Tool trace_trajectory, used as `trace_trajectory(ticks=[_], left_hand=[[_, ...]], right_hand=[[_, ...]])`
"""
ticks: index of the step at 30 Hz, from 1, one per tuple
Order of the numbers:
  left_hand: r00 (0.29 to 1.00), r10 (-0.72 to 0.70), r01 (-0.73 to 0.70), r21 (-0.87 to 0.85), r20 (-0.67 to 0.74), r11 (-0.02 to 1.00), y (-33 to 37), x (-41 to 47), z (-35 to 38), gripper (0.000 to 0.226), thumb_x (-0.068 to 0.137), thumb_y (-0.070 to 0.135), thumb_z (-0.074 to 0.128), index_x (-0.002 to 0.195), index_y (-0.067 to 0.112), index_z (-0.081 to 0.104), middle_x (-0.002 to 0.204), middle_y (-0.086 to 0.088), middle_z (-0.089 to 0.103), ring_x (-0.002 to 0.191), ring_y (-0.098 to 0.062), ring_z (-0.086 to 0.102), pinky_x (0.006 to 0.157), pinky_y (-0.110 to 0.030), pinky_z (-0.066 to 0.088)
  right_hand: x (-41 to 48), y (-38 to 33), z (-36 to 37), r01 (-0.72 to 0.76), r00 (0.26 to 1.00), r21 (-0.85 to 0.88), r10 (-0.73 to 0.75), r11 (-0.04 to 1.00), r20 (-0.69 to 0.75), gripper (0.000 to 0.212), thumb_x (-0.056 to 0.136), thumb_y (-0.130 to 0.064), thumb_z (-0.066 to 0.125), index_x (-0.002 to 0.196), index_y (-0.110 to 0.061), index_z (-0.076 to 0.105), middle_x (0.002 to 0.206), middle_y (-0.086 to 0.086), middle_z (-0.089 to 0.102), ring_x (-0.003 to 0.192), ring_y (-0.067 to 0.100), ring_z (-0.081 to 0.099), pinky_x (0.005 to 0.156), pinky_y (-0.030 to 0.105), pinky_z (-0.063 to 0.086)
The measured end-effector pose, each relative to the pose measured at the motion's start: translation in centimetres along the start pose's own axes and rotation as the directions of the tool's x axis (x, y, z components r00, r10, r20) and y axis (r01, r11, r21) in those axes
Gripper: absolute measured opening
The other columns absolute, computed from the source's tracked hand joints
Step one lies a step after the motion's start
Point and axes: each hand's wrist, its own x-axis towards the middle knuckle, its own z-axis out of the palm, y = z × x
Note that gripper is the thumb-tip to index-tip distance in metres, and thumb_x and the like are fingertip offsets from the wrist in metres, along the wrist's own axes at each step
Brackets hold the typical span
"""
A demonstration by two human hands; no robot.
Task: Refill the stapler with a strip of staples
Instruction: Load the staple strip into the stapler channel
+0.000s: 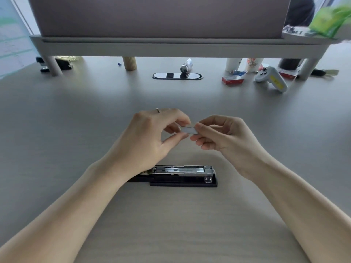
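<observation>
Nearest lies the black stapler [180, 176], opened flat on the pale grey desk [76, 130], its metal channel exposed. Above it, left hand [152, 133] and right hand [222, 133] pinch opposite ends of a short silvery staple strip [189, 130]. Best lowered level, legs down. A red staple box [232, 79] sits well apart; nothing obstructs.

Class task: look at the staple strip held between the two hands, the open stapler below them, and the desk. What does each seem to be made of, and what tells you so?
Staple strip: seemingly metal, pale silvery sheen.
Stapler: the open channel looks like bright polished metal with reflections; the base is matte black, probably plastic.
Desk: smooth pale grey with faint grain, possibly laminate.
</observation>
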Motion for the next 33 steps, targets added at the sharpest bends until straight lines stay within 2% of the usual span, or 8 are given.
trace_trajectory(ticks=[2, 7, 10, 14, 18, 23, 27, 33], left_hand=[[0.984, -0.178, 0.178, -0.133, 0.018, 0.975, -0.1, 0.0, 0.0, 0.019, 0.087, 0.023, 0.084, 0.104, 0.018, 0.079, 0.092, 0.026, 0.075, 0.090, 0.000, 0.077, 0.081, -0.007, 0.054], [0.880, -0.438, 0.469, -0.482, 0.183, 0.740, -0.7, 0.5, 0.2, 0.009, 0.092, 0.014, 0.078, 0.097, 0.007, 0.079, 0.086, -0.012, 0.084, 0.083, -0.020, 0.082, 0.081, -0.032, 0.065], [0.889, -0.420, 0.455, -0.474, 0.184, 0.754, -0.6, 0.4, 0.2, 0.009, 0.088, 0.009, 0.082, 0.091, 0.004, 0.076, 0.082, -0.014, 0.083, 0.078, -0.028, 0.080, 0.084, -0.044, 0.066], [0.916, -0.372, 0.401, -0.422, 0.153, 0.813, -0.5, 0.2, 0.2, 0.013, 0.084, 0.011, 0.086, 0.085, 0.010, 0.073, 0.086, -0.007, 0.084, 0.086, -0.034, 0.081, 0.091, -0.054, 0.062], [0.957, -0.274, 0.290, -0.399, 0.096, 0.870, -0.3, 0.1, -0.1, 0.010, 0.085, 0.011, 0.085, 0.086, 0.013, 0.076, 0.083, 0.000, 0.082, 0.078, -0.017, 0.080, 0.086, -0.038, 0.065], [0.987, -0.161, 0.150, -0.448, 0.012, 0.882, 0.4, 0.0, -0.8, 0.010, 0.084, 0.000, 0.084, 0.086, 0.007, 0.077, 0.084, -0.007, 0.080, 0.078, -0.020, 0.078, 0.081, -0.024, 0.061], [0.992, -0.065, 0.112, -0.494, 0.111, 0.862, 0.9, -0.8, -1.7, 0.014, 0.082, -0.004, 0.084, 0.084, 0.008, 0.077, 0.085, -0.006, 0.080, 0.077, -0.016, 0.077, 0.079, -0.024, 0.060], [0.956, -0.027, 0.142, -0.384, 0.291, 0.912, 1.5, -1.5, -1.4, 0.009, 0.079, 0.003, 0.086, 0.083, 0.009, 0.080, 0.080, 0.000, 0.081, 0.074, -0.016, 0.080, 0.077, -0.021, 0.060]], right_hand=[[-0.2, -0.1, -0.1, 0.019, 1.000, 0.009, -0.019, 1.000, -0.019, 0.013, 0.098, -0.013, 0.071, 0.087, -0.010, 0.077, 0.081, 0.008, 0.082, 0.068, 0.010, 0.071, 0.071, 0.021, 0.060], [-0.3, 0.0, -0.2, 0.162, 0.984, -0.122, -0.169, 0.979, -0.049, 0.011, 0.092, -0.008, 0.078, 0.084, -0.016, 0.079, 0.083, 0.011, 0.083, 0.072, 0.018, 0.074, 0.075, 0.030, 0.062], [-0.4, 0.3, 0.0, 0.222, 0.969, -0.213, -0.239, 0.952, -0.058, 0.010, 0.088, -0.010, 0.082, 0.082, -0.017, 0.077, 0.081, 0.010, 0.082, 0.074, 0.026, 0.076, 0.078, 0.046, 0.062], [-0.6, 0.7, 0.0, 0.301, 0.947, -0.262, -0.320, 0.917, -0.030, 0.011, 0.087, -0.009, 0.083, 0.083, -0.015, 0.075, 0.081, 0.000, 0.080, 0.075, 0.015, 0.076, 0.076, 0.029, 0.059], [-1.1, 0.5, 0.0, 0.367, 0.919, -0.320, -0.395, 0.874, -0.025, 0.007, 0.090, -0.012, 0.081, 0.089, -0.013, 0.074, 0.091, 0.002, 0.082, 0.085, 0.014, 0.079, 0.082, 0.027, 0.061], [-3.4, -1.5, -2.5, 0.401, 0.911, -0.452, -0.397, 0.796, 0.110, 0.021, 0.085, -0.037, 0.075, 0.088, -0.017, 0.069, 0.092, -0.001, 0.077, 0.091, 0.016, 0.075, 0.082, 0.033, 0.061], [-6.2, -0.1, -3.0, 0.443, 0.897, -0.488, -0.368, 0.752, 0.247, 0.021, 0.078, -0.031, 0.083, 0.089, -0.019, 0.071, 0.092, -0.003, 0.076, 0.090, 0.019, 0.073, 0.083, 0.038, 0.059], [-6.0, 0.7, -2.7, 0.541, 0.841, -0.583, -0.412, 0.606, 0.352, 0.019, 0.082, -0.013, 0.086, 0.094, -0.019, 0.074, 0.094, -0.012, 0.074, 0.093, 0.009, 0.070, 0.082, 0.021, 0.054]])
